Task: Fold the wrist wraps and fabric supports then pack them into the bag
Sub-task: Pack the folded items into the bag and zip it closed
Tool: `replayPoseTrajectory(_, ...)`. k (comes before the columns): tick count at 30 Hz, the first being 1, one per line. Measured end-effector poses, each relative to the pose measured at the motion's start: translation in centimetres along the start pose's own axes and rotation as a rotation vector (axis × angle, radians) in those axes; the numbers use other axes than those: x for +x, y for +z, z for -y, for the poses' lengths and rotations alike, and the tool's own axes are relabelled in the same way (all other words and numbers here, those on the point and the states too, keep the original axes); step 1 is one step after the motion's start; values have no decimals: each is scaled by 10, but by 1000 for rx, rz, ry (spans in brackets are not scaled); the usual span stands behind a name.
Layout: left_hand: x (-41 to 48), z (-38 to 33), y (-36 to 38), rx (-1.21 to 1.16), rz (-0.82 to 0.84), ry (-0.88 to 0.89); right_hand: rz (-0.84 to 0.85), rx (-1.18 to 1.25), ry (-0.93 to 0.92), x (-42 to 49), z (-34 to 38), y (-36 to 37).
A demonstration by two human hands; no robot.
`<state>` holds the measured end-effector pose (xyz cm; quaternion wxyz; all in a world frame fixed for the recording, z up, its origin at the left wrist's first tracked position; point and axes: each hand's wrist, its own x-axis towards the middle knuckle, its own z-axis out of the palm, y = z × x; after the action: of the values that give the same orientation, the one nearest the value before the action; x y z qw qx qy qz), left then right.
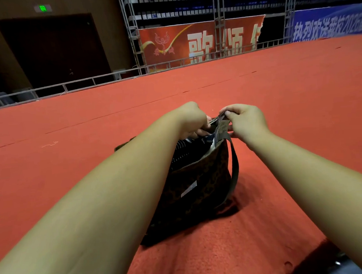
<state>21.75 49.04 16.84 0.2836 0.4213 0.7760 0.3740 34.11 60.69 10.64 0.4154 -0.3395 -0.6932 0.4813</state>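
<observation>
A dark leopard-print bag (199, 184) with a grey strap (234, 165) stands on the red carpet in front of me, its top open. Dark striped fabric (183, 151) shows inside the opening. My left hand (193, 121) pinches the metal zipper pull (214, 121) at the bag's far end. My right hand (246, 120) grips the bag's far corner, where the strap joins, and holds it up. My left forearm hides the bag's near left part.
Red carpet (91, 131) spreads wide on all sides. A metal rail (68, 86) runs along the far edge of the platform, with truss towers (131, 32) and a red banner (200, 41) behind it. A dark door (51, 49) is at the far left.
</observation>
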Motion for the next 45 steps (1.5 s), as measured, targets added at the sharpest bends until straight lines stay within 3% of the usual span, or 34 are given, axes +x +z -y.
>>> replayPoseTrajectory(6, -2, -8, -12, 36, -66, 5, -75, 87, 10, -10, -8, 13)
replayPoseTrajectory(18, -6, -1, -9, 175, -43, -2, -77, -84, 96, -13, -39, 9)
replayPoseTrajectory(22, -7, -3, 3, 229, -40, 0, 0, -223, 109, -15, -37, 4)
replayPoseTrajectory(25, -12, -5, 4, 263, 0, -26, -41, -372, -68, -21, -12, -7)
replayPoseTrajectory(27, -18, -5, 4, 255, 29, -41, -41, -309, -261, -28, 7, -13)
replayPoseTrajectory(30, -22, 0, 7, 211, 32, -19, 175, -272, -363, -47, 27, -17)
replayPoseTrajectory(34, -25, 5, 5, 332, -82, 37, 341, -580, -526, -56, 15, -22)
replayPoseTrajectory(38, -25, 12, 6, 222, -66, -38, 442, -774, -625, -54, -2, -27)
replayPoseTrajectory(41, -26, 10, 8, 292, -72, -33, 346, -684, -672, -53, -4, -26)
replayPoseTrajectory(45, -32, 1, 7, 536, -118, 5, 39, -451, -760, -61, -3, -18)
